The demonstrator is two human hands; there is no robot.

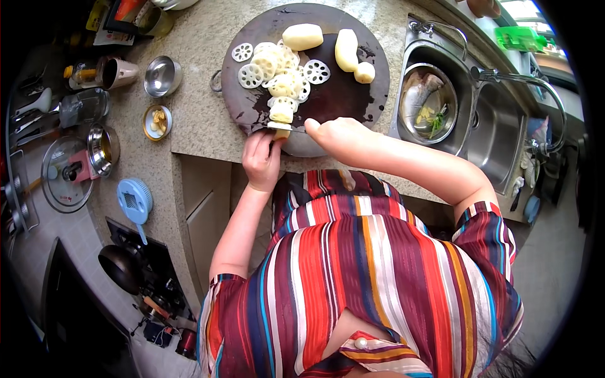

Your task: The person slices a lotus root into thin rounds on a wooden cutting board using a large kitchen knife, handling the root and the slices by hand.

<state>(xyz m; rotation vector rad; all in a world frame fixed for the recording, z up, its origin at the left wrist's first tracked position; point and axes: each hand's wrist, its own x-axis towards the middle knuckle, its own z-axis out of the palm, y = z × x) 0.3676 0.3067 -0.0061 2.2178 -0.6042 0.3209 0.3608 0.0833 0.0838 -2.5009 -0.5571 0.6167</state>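
Note:
My right hand [332,135] is closed round the handle of a knife [296,130], at the near edge of a round dark cutting board [372,104]. The thin blade crosses a lotus root [282,134]. My left hand [261,157] grips the near end of this root, its fingertips close to the blade. Just beyond the blade, cut rounds [281,111] still stand stacked together. Past them lies a loose pile of pale, holed lotus root slices [287,82]. Whole peeled lotus root pieces rest farther back: one lying crosswise [302,36], and a bent one [346,50] with a small knob.
To the right, a double sink [495,123] holds a metal bowl [455,104] containing a fish and greens. On the left stand a steel bowl [162,76], a small dish [157,122] of yellowish pieces, a glass lid [68,173] and a blue grater [135,200].

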